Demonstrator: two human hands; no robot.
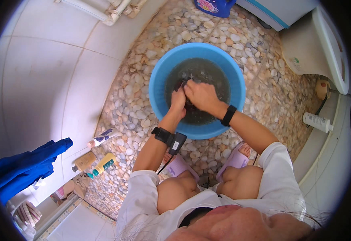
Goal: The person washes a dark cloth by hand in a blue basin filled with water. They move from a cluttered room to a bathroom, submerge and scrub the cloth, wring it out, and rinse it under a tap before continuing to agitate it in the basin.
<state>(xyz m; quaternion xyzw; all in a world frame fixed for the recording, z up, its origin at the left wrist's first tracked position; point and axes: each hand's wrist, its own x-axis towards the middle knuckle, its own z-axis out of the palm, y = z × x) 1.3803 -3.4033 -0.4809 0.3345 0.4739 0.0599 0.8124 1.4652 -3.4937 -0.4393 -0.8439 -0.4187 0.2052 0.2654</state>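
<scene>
A round light-blue plastic basin (pixel 158 105) stands on the floor in front of my feet, holding murky grey water (pixel 197 66) with some suds. Both my hands are inside it, close together over the water. Fingers of my left hand (pixel 178 101) are closed on a dark wet cloth (pixel 180 83), mostly hidden by the hands and the dark water. My right hand (pixel 202 95) presses against the left from the other side, its fingers curled round the same cloth. Black bands sit on both wrists; the left one carries a small boxy device (pixel 177 143) with a cable.
Several bottles, one a yellow bottle (pixel 104 164), lie on the pebble-patterned floor (pixel 133 108) at left. Blue fabric (pixel 30 164) hangs beside the tiled wall. A white bottle (pixel 318 122) lies at right, below a white fixture (pixel 310 44). A blue-purple jug (pixel 213 7) stands at the back.
</scene>
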